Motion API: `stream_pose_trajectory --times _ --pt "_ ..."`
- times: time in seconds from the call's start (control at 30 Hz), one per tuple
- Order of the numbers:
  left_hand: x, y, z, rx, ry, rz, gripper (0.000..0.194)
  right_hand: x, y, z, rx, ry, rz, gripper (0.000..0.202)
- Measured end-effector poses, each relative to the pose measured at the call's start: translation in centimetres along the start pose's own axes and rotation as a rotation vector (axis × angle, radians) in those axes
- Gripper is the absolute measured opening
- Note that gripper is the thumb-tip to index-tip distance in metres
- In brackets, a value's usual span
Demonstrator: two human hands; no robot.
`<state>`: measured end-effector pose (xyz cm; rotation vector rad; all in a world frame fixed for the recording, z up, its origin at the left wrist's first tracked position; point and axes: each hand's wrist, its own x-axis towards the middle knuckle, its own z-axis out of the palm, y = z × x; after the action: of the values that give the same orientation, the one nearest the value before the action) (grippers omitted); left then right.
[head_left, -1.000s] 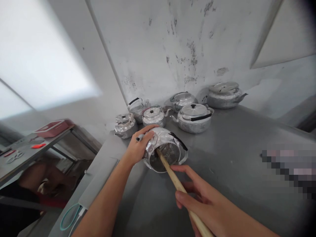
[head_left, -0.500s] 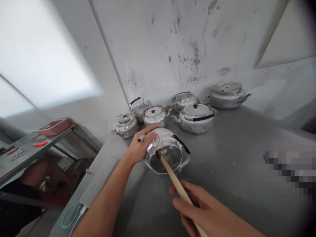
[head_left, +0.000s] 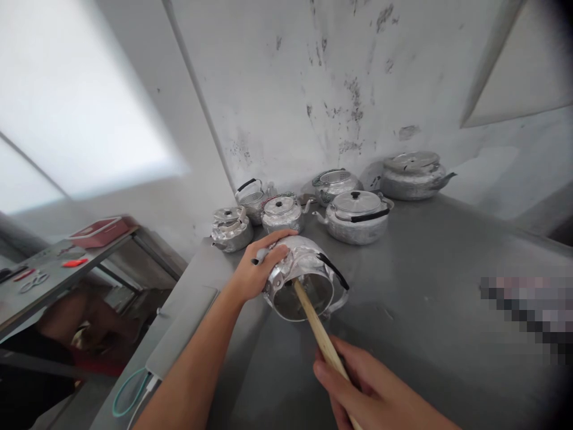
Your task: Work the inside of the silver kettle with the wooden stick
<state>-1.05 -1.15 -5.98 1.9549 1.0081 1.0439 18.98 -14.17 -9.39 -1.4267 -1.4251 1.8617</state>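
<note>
A dented silver metal kettle (head_left: 308,254) lies tipped on the grey table, its round mouth facing me and its lid off. My left hand (head_left: 262,263) grips it around the spout side, with the spout's tip poking out beside the thumb. The kettle's black-sleeved handle hangs to the right. My right hand (head_left: 358,376) is closed around a wooden stick (head_left: 317,325). The stick's far end goes into the kettle's mouth, and what is on that end is hidden inside.
Behind stand several more kettles, among them a lidded one (head_left: 358,218) and a large one (head_left: 412,176) by the wall. A grey laptop-like slab (head_left: 183,331) with cables lies at left. On a side table are a pink basket (head_left: 101,232) and scissors (head_left: 33,282); a person sits below.
The kettle has tilted slightly and shifted a little down and right, with my left hand on it. My right hand's fingers have closed more tightly on the stick.
</note>
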Motion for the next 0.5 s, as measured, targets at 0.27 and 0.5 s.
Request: stream_pose_trajectory --times 0.27,0.5 --pt "-0.02 -0.19 -0.16 0.018 -0.036 0.030 0.047 0.22 0.33 -0.12 0.005 -0.016 0.001 0.035" --pt "-0.02 -0.28 -0.15 0.014 -0.031 0.036 0.045 0.40 0.91 -0.05 -0.020 -0.013 -0.008 0.029"
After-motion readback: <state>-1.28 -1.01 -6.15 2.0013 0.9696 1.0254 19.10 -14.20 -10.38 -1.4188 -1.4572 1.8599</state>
